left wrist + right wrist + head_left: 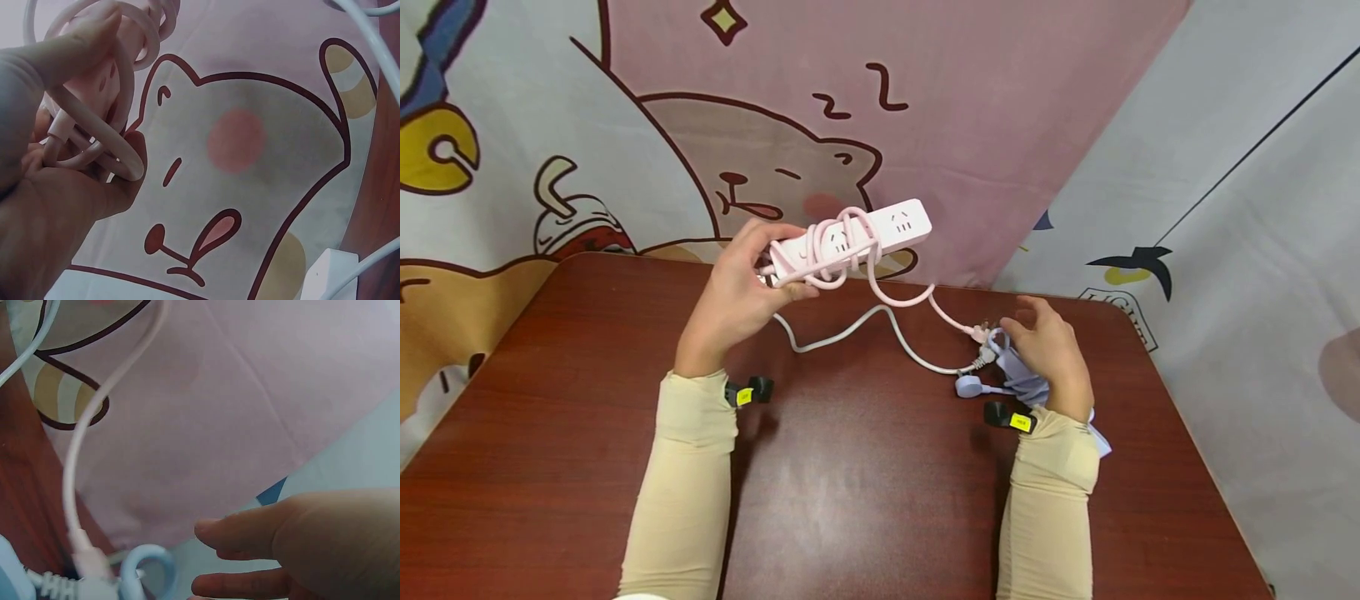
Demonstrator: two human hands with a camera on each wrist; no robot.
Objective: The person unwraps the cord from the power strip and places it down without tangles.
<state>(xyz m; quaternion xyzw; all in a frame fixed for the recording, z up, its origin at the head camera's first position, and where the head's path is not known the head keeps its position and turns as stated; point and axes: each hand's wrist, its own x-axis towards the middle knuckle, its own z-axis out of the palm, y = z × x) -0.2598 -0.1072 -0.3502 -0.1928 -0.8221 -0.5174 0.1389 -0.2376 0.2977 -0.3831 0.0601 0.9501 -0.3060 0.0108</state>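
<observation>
In the head view my left hand (737,287) grips one end of a pink power strip (898,227), raised above the table's far side. Its pink cord (826,250) is looped around the strip, and the loose end runs down right to a pink plug (979,333). Close up in the left wrist view, thumb and fingers clasp the strip and cord loops. My right hand (1045,346) hovers over a bundled lavender cord (1021,375), thumb and fingers apart, nothing between them. Beside it lie a white plug (987,356) and a lavender plug (968,386).
A white cord (838,337) snakes across the brown table (850,467) from the white plug toward my left hand. A white block (331,275) shows at the lower right of the left wrist view. Behind the table hangs a printed cartoon cloth (970,125).
</observation>
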